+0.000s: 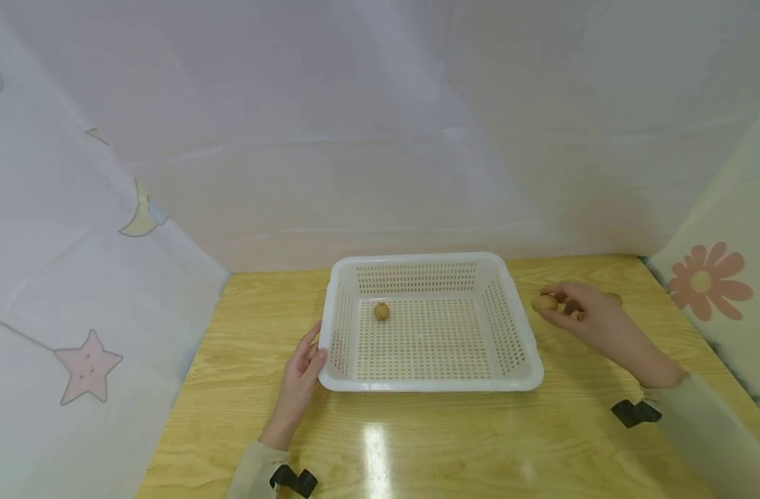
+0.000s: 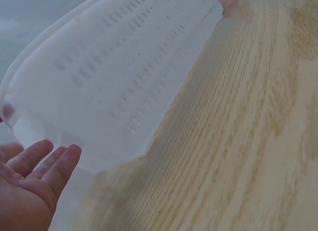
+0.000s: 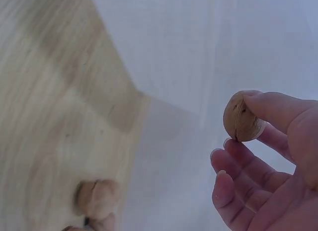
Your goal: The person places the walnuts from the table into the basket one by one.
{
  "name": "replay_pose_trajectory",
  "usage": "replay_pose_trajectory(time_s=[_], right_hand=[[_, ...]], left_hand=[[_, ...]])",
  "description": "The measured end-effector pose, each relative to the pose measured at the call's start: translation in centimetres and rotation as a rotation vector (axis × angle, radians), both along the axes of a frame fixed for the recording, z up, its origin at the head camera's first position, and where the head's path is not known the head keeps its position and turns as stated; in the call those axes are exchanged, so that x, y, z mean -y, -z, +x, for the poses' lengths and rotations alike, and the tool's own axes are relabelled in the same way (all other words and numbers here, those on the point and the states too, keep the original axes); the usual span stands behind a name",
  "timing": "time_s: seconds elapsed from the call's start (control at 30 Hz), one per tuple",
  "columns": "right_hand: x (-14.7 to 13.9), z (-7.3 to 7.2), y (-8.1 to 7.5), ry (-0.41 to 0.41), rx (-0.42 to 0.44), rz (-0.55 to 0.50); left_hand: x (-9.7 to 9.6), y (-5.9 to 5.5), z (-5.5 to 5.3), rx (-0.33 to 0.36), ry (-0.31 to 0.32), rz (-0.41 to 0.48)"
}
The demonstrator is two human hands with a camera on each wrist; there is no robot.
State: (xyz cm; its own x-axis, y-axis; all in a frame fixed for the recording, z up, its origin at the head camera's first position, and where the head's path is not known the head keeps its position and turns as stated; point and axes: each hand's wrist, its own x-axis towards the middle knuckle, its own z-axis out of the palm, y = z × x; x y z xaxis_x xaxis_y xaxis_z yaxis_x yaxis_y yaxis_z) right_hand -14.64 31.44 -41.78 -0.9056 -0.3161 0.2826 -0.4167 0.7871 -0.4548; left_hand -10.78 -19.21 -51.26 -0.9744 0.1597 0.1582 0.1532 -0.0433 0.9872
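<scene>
A white perforated plastic basket (image 1: 417, 384) stands on the wooden table, with one walnut (image 1: 382, 312) lying in its left part. My left hand (image 1: 300, 371) holds the basket's left rim near the front corner. In the left wrist view, several fingers of the left hand (image 2: 37, 174) lie loosely along the outer wall of the basket (image 2: 124, 77). To the right of the basket, my right hand (image 1: 595, 322) pinches a walnut (image 1: 545, 303) between thumb and fingers, above the table. The right wrist view shows this walnut (image 3: 242, 116) whole, with its seam visible.
More walnuts (image 3: 99, 198) lie on the table below the right hand, partly hidden by it in the head view. A pale curtain (image 1: 417, 138) hangs behind the table (image 1: 249, 409), with printed cloth (image 1: 729, 229) on the sides.
</scene>
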Motion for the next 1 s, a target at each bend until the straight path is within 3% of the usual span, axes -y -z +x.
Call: replay_pose_trajectory(time_s=[0.2,0.43,0.67,1.0], right_hand=[[3.1,-1.3,-2.2,-0.032,0.037,0.002],[7.3,-3.2,-3.9,-0.133,0.07,0.007],[10.8,-5.2,-3.7,-0.188,0.136,0.028],[14.9,-7.8,-2.2,-0.295,0.204,-0.042]], left_hand=[[0.1,-0.1,-0.2,-0.005,-0.013,0.006],[0.0,-0.1,-0.1,0.016,-0.021,0.008],[-0.1,-0.1,0.0,0.031,-0.027,0.004],[0.0,0.2,0.0,0.024,-0.019,0.011]])
